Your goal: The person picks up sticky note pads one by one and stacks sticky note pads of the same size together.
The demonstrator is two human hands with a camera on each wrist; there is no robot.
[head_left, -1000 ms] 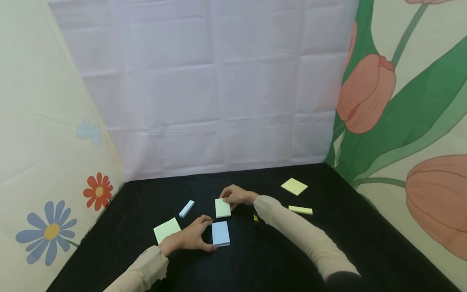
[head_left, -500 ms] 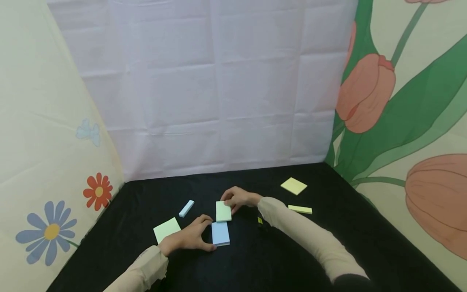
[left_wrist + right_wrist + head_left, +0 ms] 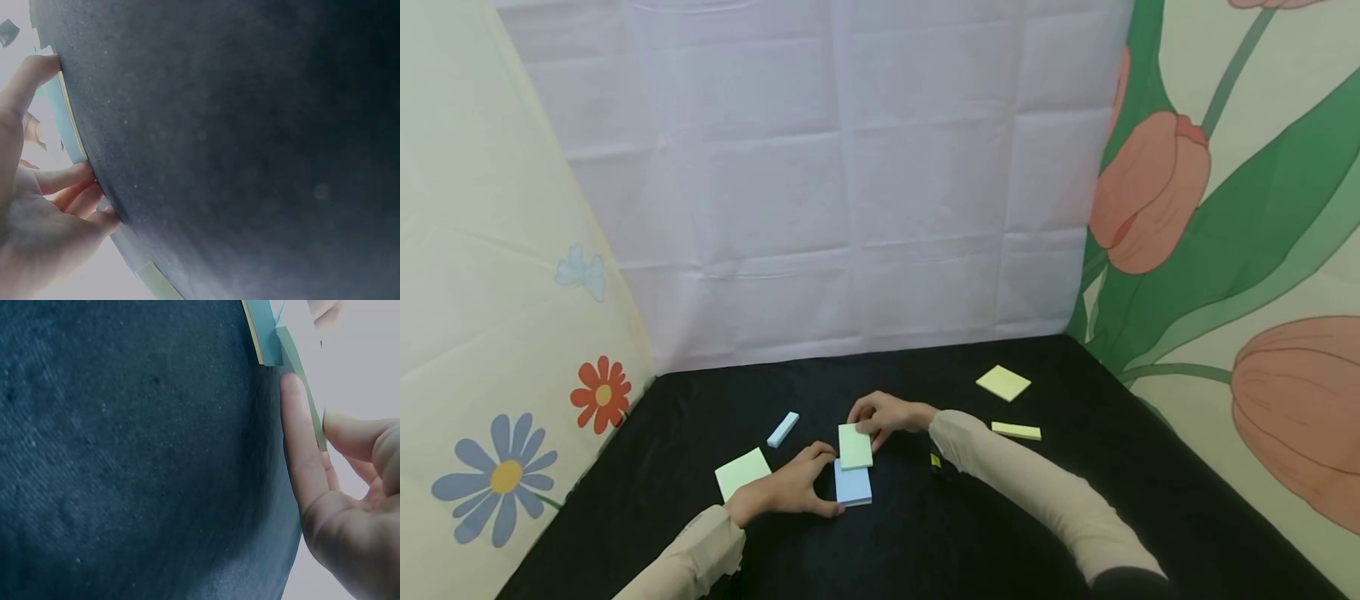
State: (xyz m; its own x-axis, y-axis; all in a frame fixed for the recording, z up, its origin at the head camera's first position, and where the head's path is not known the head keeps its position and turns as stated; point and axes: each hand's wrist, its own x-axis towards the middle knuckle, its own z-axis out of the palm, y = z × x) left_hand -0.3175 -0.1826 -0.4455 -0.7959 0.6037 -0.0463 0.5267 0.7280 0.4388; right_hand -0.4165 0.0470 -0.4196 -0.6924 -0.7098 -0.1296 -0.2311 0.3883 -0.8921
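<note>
The right hand [image 3: 886,413] pinches a thin pale-green pad [image 3: 854,447], tilted over the far part of the blue pad [image 3: 853,488] that the left hand [image 3: 799,483] grips; only the wrist views show a yellow layer [image 3: 257,353] beneath.

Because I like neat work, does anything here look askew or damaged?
Yes: the green pad in the right hand tilts and covers only the far part of the blue pad, so their edges misalign. No damage shows.
</note>
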